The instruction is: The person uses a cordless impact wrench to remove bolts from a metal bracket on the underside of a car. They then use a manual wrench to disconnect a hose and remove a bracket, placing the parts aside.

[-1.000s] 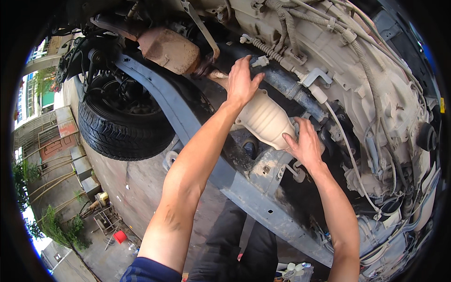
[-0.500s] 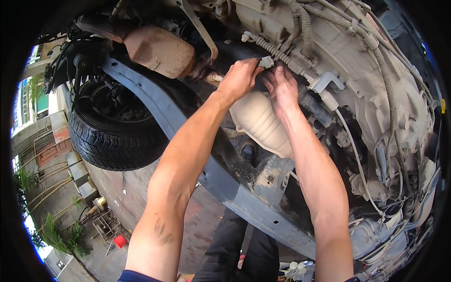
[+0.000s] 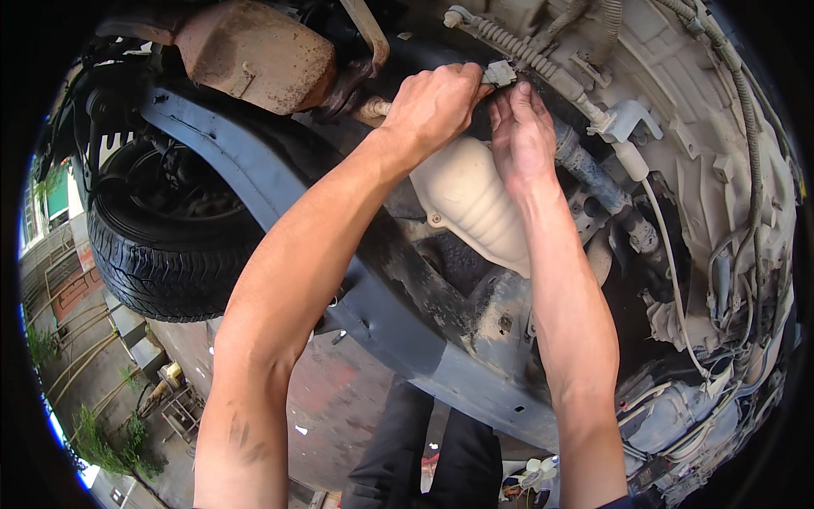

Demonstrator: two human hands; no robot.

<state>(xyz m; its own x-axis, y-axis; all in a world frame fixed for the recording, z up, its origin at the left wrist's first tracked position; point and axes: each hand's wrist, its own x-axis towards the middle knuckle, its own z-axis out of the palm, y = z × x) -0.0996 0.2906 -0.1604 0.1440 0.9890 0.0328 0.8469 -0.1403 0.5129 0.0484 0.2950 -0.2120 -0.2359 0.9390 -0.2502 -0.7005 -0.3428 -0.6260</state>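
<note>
Steady the grey connector (image 3: 501, 74) untwisted in the pinching grip of the left hand (image 3: 435, 100), just beside the half-curled right hand (image 3: 523, 142), with unclear hold.

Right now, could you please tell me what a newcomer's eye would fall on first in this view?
First, at upper centre, the left hand pinches a small grey connector, with the right hand open beside it. Just below them sits a pale ribbed cover. A big black tyre stands out at the left, with a rusty box-shaped part near the top edge.
</note>
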